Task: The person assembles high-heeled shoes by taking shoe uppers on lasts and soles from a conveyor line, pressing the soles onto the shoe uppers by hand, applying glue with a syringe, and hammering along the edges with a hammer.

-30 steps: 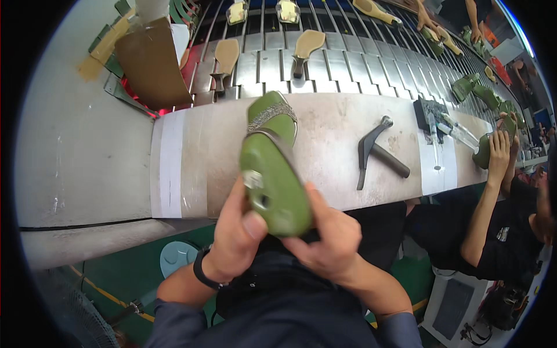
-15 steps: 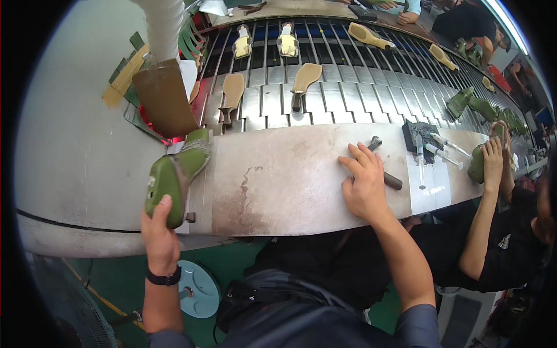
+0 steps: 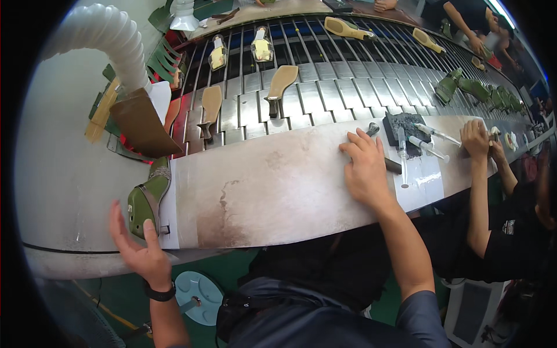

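Observation:
A green shoe last [image 3: 139,203] with a dark strap and wrinkled grey material round it lies on its side at the bench's left. Beside its near end is my left hand [image 3: 142,249], fingers spread and thumb up, gripping nothing; whether the thumb touches the last I cannot tell. Over a hammer [image 3: 393,166] lies my right hand [image 3: 365,171], its fingers bent across the handle. The hammer's metal head shows beyond the fingers and its dark handle end to their right; the middle is hidden.
Right of the hammer, syringes [image 3: 429,146] lean on a dark block [image 3: 400,124] over white paper. Soles [image 3: 281,81] and green lasts [image 3: 449,87] lie on the slatted metal conveyor [image 3: 313,104]. A white duct hose [image 3: 107,35] hangs left. A co-worker's hands [image 3: 476,139] are at the right.
My left hand has let go of the green last and drawn back with fingers spread. The hammer and my right hand have shifted slightly right, toward the block. The view has turned a little.

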Demonstrator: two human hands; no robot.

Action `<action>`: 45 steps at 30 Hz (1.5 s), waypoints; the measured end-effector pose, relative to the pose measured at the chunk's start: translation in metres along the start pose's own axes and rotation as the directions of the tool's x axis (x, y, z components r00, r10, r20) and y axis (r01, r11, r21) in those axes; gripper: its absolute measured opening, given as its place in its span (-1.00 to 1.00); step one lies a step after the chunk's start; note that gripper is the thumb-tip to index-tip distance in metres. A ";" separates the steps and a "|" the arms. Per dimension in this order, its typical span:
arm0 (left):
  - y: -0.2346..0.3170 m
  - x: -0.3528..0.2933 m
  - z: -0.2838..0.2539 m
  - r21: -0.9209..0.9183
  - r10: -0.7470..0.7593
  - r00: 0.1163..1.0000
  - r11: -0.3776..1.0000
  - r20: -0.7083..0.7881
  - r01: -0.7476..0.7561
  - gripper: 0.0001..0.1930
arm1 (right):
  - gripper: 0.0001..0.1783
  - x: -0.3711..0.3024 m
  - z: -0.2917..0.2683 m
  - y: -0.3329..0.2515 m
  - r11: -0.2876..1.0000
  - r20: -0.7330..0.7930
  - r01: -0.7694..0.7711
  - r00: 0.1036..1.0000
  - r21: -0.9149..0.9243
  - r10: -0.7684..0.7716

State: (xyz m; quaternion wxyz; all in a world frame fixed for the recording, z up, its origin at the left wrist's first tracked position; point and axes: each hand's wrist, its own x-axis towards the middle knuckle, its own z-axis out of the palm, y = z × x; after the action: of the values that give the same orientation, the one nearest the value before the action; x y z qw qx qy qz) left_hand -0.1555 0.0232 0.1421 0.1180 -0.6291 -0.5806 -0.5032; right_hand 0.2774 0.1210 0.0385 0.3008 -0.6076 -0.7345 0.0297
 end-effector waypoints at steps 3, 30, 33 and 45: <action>0.037 0.008 0.073 -0.307 -0.081 0.904 0.925 0.419 0.225 -0.48 | -0.66 0.017 0.003 -0.022 0.999 -0.069 0.047 0.997 0.019 -0.046; 0.014 0.134 0.435 -0.310 0.112 0.768 0.943 0.630 0.117 -0.41 | -0.67 0.082 0.023 -0.021 0.160 0.316 -0.414 0.848 0.896 0.425; -0.041 0.182 0.527 0.014 -0.090 0.789 0.995 0.607 0.103 -0.06 | -0.59 0.082 0.020 -0.026 0.187 0.304 -0.403 0.863 0.896 0.405; -0.029 0.206 0.589 0.276 -0.447 0.771 0.893 0.454 0.355 0.18 | -0.30 0.079 0.024 -0.027 0.146 0.331 -0.424 0.843 0.894 0.425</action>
State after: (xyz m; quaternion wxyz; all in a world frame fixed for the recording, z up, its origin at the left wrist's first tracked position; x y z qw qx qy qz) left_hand 0.0748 0.5892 0.0137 -0.0942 -0.5870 -0.7535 -0.2809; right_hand 0.2365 0.1933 0.0620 0.5782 -0.4884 -0.3679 0.5402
